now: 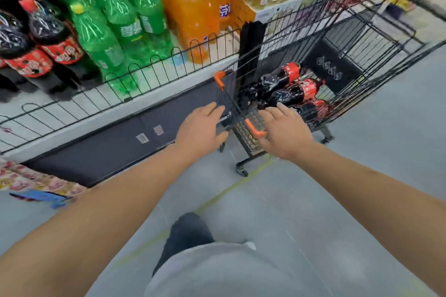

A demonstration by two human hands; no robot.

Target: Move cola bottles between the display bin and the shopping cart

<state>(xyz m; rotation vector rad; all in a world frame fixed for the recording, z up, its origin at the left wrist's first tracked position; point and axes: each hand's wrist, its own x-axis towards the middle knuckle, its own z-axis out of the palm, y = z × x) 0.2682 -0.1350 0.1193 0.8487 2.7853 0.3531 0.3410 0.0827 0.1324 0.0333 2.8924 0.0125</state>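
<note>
Three dark cola bottles with red labels lie on their sides in the black wire shopping cart, near its close end. More cola bottles lie stacked at the far left of the display bin, behind its low wire fence. My left hand hovers open just left of the cart's near corner with orange trim. My right hand is open over the cart's near rim, fingers spread, just short of the closest bottle. Neither hand holds anything.
Green soda bottles and orange soda bottles fill the bin to the right of the cola. A black box sits deeper in the cart. Grey floor with a yellow line lies below; my knee is at the bottom centre.
</note>
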